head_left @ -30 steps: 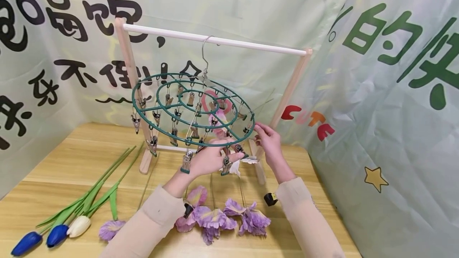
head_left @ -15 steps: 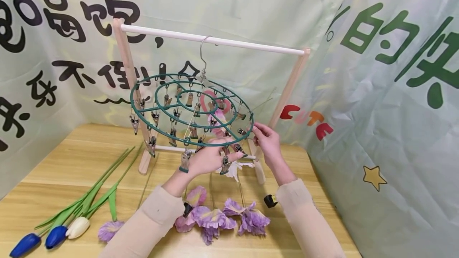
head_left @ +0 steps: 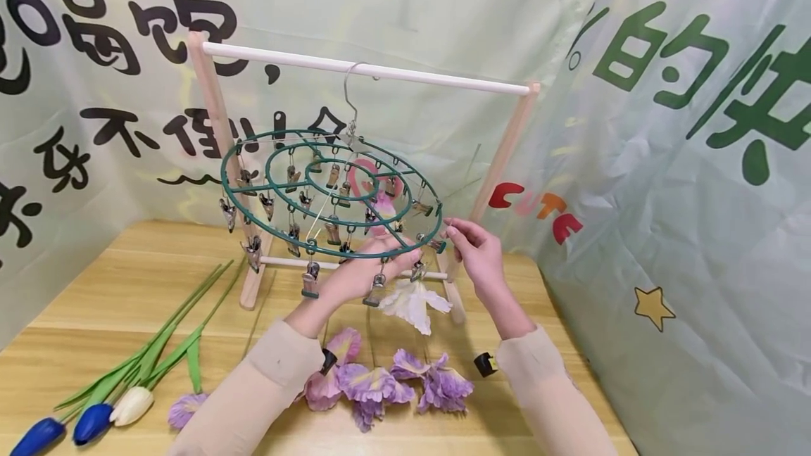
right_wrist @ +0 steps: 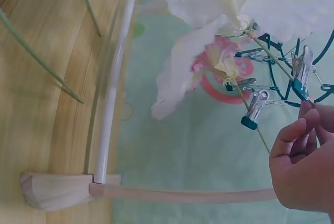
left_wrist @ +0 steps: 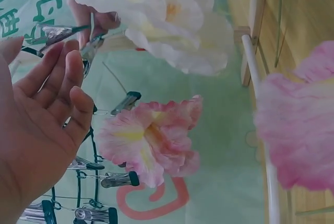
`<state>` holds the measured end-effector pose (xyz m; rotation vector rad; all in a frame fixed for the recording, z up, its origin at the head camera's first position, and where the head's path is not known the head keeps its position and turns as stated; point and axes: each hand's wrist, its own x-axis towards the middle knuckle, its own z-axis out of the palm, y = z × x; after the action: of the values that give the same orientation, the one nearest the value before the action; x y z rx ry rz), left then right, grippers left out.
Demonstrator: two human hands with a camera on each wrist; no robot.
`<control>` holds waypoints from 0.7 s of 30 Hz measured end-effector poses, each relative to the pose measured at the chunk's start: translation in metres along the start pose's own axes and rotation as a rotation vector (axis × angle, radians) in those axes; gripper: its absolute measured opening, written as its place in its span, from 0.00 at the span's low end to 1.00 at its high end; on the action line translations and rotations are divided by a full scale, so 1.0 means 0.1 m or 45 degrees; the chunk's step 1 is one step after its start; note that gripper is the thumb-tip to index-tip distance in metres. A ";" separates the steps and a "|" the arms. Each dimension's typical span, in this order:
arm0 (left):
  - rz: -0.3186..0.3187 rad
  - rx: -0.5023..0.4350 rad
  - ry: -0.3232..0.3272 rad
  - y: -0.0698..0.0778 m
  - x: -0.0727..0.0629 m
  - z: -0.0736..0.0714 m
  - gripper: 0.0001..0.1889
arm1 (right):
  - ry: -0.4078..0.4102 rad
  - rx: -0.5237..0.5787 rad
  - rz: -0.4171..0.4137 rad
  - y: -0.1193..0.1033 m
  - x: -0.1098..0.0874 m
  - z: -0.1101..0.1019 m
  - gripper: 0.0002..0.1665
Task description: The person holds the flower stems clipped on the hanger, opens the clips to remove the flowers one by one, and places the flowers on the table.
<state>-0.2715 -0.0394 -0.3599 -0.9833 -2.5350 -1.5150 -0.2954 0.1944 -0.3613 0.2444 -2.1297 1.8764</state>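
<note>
A green ring hanger [head_left: 239, 220] with many small clips hangs from the stand's rail [head_left: 443, 79]. My right hand [head_left: 483, 259], at the ring's right edge, pinches the thin stem of a white artificial flower [head_left: 415, 305] just beside a metal clip [right_wrist: 301, 70]. The stem crosses that clip's green tip in the right wrist view. Under the ring my left hand [head_left: 355, 276] reaches in from the left; its fingers [left_wrist: 55, 85] are loosely bent near the clips, with nothing plainly gripped. A pink flower [left_wrist: 156, 138] hangs from the hanger behind.
Purple artificial irises [head_left: 374, 385] and a pink one [head_left: 323, 389] lie on the wooden table [head_left: 158, 252] in front. Blue tulips [head_left: 93, 422] and a white tulip [head_left: 131, 405] lie at the left. The stand's wooden posts [head_left: 510, 146] flank the hanger.
The left thumb has shifted off the clip it lay against. The white flower now shows fully below the ring, and the right hand remains at its edge. The head view has turned slightly right.
</note>
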 end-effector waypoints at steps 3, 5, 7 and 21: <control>-0.011 0.064 0.060 0.02 0.05 0.02 0.12 | -0.009 -0.015 -0.010 -0.03 -0.04 -0.02 0.16; 0.023 0.146 0.111 0.01 0.08 0.04 0.10 | -0.011 -0.013 -0.002 -0.04 -0.07 -0.02 0.16; 0.093 0.293 0.172 0.01 0.12 0.06 0.09 | -0.011 -0.008 0.008 -0.06 -0.09 -0.03 0.15; -0.070 0.396 -0.001 -0.05 0.32 0.06 0.16 | -0.023 0.023 -0.019 -0.09 -0.20 -0.05 0.10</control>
<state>-0.2980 -0.0195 -0.3561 -0.8758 -2.7053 -1.0810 -0.2732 0.1973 -0.3591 0.2811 -2.1175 1.8933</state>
